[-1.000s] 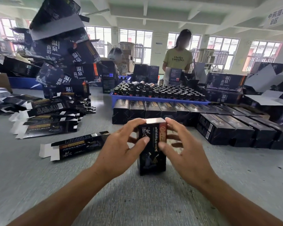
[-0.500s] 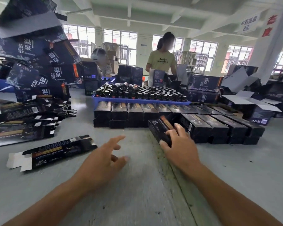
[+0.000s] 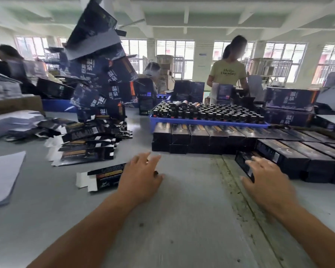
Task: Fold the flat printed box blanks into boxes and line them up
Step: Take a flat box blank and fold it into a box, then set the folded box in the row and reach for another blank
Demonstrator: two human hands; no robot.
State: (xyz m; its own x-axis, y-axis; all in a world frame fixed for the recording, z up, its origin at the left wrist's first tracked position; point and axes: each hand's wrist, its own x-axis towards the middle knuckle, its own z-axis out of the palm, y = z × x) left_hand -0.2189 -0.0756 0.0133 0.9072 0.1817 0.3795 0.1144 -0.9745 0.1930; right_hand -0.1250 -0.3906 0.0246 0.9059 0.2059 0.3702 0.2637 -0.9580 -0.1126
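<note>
Rows of folded boxes (image 3: pixel 278 144) on the table (image 3: pixel 182 219) have gained one: the newest box (image 3: pixel 244 164) now lies at the near row's end, right hand (image 3: pixel 267 180) resting open-fingered against it. Left hand (image 3: pixel 141 178), grip loose, has reached the next flat blank (image 3: pixel 104 176).

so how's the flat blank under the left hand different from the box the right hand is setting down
The flat blank lies collapsed on the table with white end flaps splayed out; the folded box is squared up with its ends closed. The blank sits alone under the left hand; the box, under the right hand, sits against the lined-up row. Both share the dark print.
</note>
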